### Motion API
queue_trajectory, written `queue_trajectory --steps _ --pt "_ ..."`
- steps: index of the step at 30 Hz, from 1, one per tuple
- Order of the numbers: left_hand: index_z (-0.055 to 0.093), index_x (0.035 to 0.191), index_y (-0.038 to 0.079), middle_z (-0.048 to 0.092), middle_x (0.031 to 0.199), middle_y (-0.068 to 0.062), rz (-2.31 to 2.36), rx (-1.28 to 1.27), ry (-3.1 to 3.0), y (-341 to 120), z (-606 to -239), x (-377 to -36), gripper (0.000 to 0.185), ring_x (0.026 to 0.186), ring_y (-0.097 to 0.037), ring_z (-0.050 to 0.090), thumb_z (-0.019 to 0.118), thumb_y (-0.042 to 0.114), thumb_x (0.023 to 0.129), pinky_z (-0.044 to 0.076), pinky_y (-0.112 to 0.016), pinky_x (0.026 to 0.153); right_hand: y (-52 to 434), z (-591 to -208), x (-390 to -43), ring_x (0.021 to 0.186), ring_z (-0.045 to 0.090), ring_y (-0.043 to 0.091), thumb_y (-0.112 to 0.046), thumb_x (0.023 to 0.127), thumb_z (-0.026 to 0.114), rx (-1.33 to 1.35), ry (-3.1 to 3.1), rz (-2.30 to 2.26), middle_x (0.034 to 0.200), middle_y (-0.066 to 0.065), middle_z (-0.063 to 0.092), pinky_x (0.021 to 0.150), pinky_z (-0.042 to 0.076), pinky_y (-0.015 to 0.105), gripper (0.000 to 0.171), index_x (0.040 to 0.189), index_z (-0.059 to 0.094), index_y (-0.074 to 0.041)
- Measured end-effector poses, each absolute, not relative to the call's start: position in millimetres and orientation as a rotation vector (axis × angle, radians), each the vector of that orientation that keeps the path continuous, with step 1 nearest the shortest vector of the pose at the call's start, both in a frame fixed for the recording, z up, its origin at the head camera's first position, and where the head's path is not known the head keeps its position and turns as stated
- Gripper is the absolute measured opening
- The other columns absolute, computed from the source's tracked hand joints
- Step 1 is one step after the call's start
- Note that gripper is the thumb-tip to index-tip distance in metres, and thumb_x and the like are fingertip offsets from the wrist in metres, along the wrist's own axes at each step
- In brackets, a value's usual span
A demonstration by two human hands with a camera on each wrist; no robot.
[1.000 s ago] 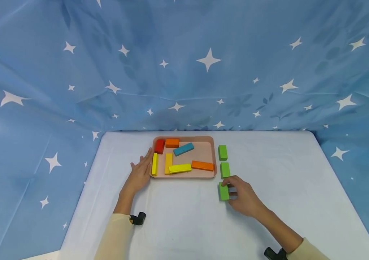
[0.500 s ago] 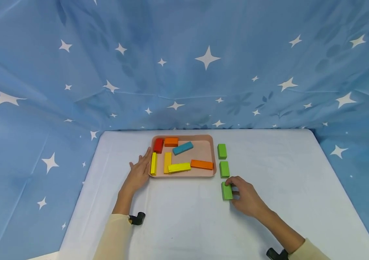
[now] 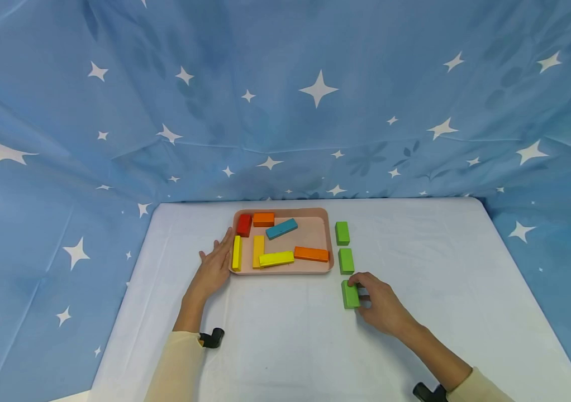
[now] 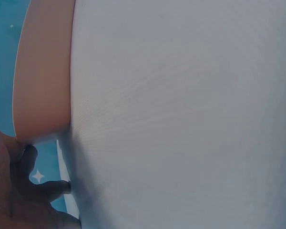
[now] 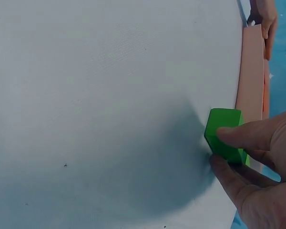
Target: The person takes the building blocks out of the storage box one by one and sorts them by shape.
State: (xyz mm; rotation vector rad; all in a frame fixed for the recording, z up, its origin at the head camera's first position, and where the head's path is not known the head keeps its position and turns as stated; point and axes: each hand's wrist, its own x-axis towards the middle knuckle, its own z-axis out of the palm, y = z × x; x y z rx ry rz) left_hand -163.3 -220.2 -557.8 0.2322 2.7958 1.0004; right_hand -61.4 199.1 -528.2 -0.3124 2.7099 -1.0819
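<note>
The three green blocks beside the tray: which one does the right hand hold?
The nearest green block, at the near end of the row. The right hand pinches it; the other two green blocks lie untouched beside the tray.

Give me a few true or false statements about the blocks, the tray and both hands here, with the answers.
1. The right hand pinches a green block. True.
2. Three green blocks lie inside the tray. False: all three lie on the table, right of the tray.
3. The left hand rests flat against the tray's left edge. True.
4. The blue block lies on the table. False: it is in the tray.
</note>
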Motion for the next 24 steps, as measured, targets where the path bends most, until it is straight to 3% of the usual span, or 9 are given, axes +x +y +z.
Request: queue_trajectory --steps 8,13,24 --pt "0.012 0.168 0.034 0.013 0.174 0.013 0.991 0.216 2.794 -221 -556 -162 0.058 0.157 -0.044 0.023 0.034 0.028 0.115 -0.001 -0.081 0.118 203 -518 -64 0.113 0.067 0.027 0.021 0.076 0.071 -0.414 2.769 -1.031 0.130 0.008 0.062 0.090 0.061 0.039 0.056 0.122 0.064 -0.010" --pt "0.010 0.168 0.037 0.013 0.174 0.014 0.983 0.214 2.805 -221 -556 -164 0.058 0.157 -0.045 0.023 0.032 0.031 0.115 -0.001 -0.080 0.118 200 -510 -70 0.112 0.066 0.027 0.018 0.080 0.070 -0.487 2.860 -1.024 0.127 0.005 0.064 0.087 0.061 0.045 0.049 0.119 0.068 -0.011" --pt "0.011 0.168 0.038 0.013 0.174 0.015 0.986 0.209 2.794 -218 -558 -164 0.058 0.158 -0.044 0.023 0.033 0.030 0.115 -0.002 -0.080 0.119 170 -492 -125 0.112 0.066 0.035 0.008 0.088 0.073 -0.607 2.878 -1.128 0.127 0.010 0.064 0.092 0.060 0.053 0.034 0.119 0.069 -0.007"
